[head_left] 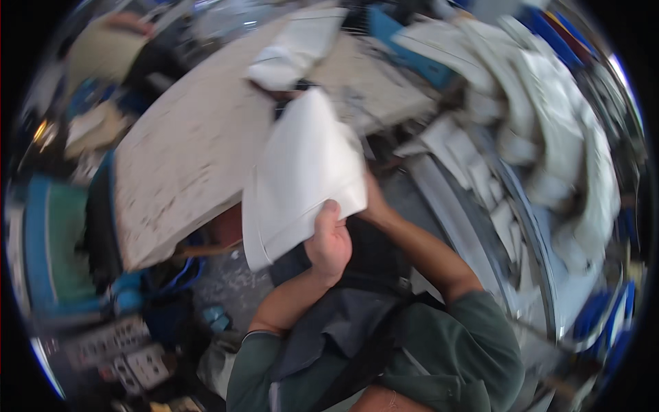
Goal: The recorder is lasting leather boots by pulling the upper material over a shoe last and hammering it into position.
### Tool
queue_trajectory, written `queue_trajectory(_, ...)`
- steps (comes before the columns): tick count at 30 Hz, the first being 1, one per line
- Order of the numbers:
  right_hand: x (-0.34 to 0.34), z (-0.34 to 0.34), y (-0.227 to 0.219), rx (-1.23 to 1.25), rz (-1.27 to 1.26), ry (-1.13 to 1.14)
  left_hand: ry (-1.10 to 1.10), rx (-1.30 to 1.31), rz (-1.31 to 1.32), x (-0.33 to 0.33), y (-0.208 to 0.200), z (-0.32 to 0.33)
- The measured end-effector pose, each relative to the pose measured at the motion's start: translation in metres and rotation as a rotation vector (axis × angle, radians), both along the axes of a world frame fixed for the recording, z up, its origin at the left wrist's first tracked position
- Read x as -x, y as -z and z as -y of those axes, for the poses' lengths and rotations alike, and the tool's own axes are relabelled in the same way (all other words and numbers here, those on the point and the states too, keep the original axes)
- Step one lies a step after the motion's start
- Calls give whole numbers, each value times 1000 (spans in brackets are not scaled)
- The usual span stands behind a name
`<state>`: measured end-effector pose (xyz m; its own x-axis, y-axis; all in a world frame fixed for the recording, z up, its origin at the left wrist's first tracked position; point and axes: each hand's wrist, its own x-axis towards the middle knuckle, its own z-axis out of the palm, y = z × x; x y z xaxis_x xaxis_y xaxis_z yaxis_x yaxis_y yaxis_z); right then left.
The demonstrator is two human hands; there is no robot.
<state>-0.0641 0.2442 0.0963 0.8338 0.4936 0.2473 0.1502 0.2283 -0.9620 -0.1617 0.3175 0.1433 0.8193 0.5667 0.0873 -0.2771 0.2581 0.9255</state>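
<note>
A white, flexible sheet-like piece (302, 165) with a seam line along its lower edge is held up in front of me. My left hand (331, 240) grips its near edge, thumb on top and fingers hidden underneath. My right hand (373, 199) is at the right edge of the same piece, mostly covered by it, so its fingers do not show. Beyond, a similar white piece (295, 58) lies folded on the pale worktable (185, 144), beside a small dark object I cannot make out.
Many white pieces (542, 123) hang in a heap over a rack on the right, next to a grey-blue trough-like surface (453, 213). A blue-and-green bin or seat (65, 240) stands at the left. Another person (106, 51) is at the far left.
</note>
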Motion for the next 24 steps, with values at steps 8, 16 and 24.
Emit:
queue_trajectory(8,36,132,90,15,-98,29,710,-774,357,15,0,32)
queue_trajectory(16,140,229,219,396,-453,732,1168,411,-740,15,92,136)
queue_trajectory(24,143,227,299,434,-611,832,1009,533,-1112,-35,225,208)
